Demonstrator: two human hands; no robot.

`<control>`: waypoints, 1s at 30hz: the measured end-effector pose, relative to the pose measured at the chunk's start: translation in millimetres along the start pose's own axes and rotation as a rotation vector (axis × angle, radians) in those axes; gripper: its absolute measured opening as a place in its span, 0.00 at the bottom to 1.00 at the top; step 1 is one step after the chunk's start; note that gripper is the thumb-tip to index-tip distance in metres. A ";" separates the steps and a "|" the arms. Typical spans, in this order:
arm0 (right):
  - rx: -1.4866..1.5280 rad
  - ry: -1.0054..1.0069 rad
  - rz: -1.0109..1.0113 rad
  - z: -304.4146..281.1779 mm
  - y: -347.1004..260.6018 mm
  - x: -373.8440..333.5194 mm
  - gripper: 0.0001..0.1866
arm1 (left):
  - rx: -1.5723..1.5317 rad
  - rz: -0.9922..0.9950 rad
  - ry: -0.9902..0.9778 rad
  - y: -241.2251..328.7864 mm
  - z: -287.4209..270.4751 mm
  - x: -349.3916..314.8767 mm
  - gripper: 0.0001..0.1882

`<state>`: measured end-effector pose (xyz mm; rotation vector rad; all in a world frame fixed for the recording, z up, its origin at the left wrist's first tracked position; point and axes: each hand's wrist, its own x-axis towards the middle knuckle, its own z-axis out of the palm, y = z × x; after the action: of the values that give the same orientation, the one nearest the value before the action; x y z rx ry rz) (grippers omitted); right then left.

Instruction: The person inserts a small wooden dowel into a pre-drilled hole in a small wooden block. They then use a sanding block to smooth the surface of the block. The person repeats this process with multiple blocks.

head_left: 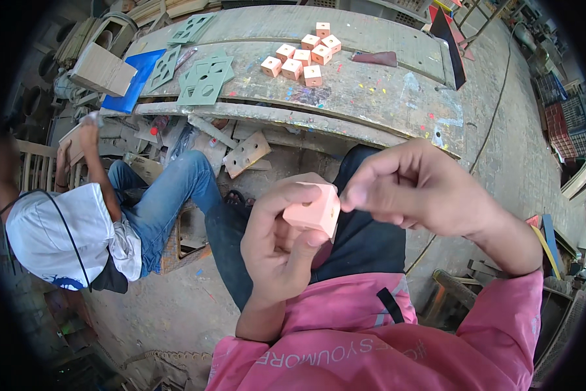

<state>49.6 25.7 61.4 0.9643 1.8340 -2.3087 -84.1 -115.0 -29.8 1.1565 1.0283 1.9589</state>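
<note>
My left hand [273, 241] grips a pale pink wooden cube [309, 212] over my lap, its fingers and thumb wrapped round it. Round holes show in two of the cube's faces. My right hand [410, 192] is just to the right of the cube, its thumb and forefinger pinched together by the cube's edge. Whether anything is between those fingertips is too small to tell. Below the cube, partly hidden by my left hand, a dark reddish piece [321, 255] shows against my trousers.
Several similar cubes [301, 57] are grouped on the paint-stained bench [384, 98], beside a dark reddish strip [375, 58]. Green sheets with cut-out shapes [205, 81] and a blue sheet [136, 78] lie further left. A co-worker [64, 228] in a white shirt sits at my left, handling a board.
</note>
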 end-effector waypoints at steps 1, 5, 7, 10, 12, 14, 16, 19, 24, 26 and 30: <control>0.132 -0.033 0.066 -4.8 3.8 0.0 0.13 | -0.058 -0.038 0.010 -3.1 -3.2 -1.0 0.22; -0.055 0.229 -0.469 8.9 27.5 4.2 0.33 | -0.319 -0.187 0.031 -4.0 2.0 2.3 0.25; -0.155 0.287 -0.590 16.7 32.7 16.0 0.34 | -0.397 -0.246 0.014 -7.7 4.0 0.9 0.25; -0.199 0.364 -0.623 14.0 28.3 26.8 0.32 | -0.504 -0.335 -0.064 -5.8 -0.1 -0.4 0.28; -0.282 0.697 -0.778 3.1 27.2 36.8 0.23 | -0.548 -0.377 -0.082 -4.9 -1.7 -0.4 0.30; -0.028 0.612 -0.693 6.9 22.2 28.7 0.16 | -0.439 -0.380 0.018 -1.8 2.4 0.5 0.36; 0.140 0.531 -0.595 11.7 18.6 19.9 0.11 | -0.283 -0.321 0.076 -6.9 -0.5 1.1 0.38; 0.144 0.338 -0.505 6.9 25.8 2.4 0.05 | -0.207 -0.146 0.049 -11.9 -2.9 -1.3 0.36; -0.323 0.309 -0.500 18.8 30.2 -13.8 0.05 | 0.028 -0.007 0.020 -9.9 -7.5 2.4 0.34; -0.456 0.306 -0.517 21.7 28.5 -16.3 0.05 | 0.071 -0.002 0.026 -9.5 -7.4 1.7 0.34; -0.429 0.342 -0.452 26.5 26.8 -11.3 0.12 | 0.089 -0.040 0.050 -9.4 -3.7 0.5 0.34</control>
<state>57.8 -9.8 46.4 1.0010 2.7868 -1.8726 -86.4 -111.1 -38.9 1.1310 1.1661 1.9369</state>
